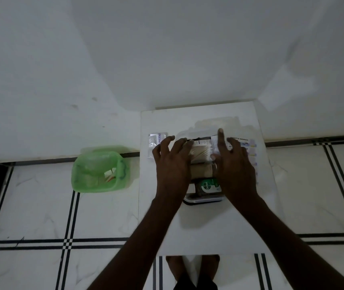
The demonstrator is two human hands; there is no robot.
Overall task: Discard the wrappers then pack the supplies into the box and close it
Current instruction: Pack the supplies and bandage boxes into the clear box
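Observation:
A black-rimmed box point(203, 200) stands on the small white table point(208, 227). Inside it I see a pack of cotton swabs point(200, 153), a brown bandage roll point(201, 171) and a green-labelled antiseptic bottle point(207, 185). My left hand point(172, 164) rests over the box's left side with fingers spread. My right hand point(235, 164) lies over the right side, its thumb and index finger on a white packet point(215, 144) at the box's far right corner. A clear lid point(215, 124) lies behind the box.
A green bin point(101, 169) with wrappers inside stands on the tiled floor, left of the table. A clear sachet point(156, 141) lies at the table's left edge. A strip of antiseptic bandages point(250, 147) lies right of the box. White walls are behind.

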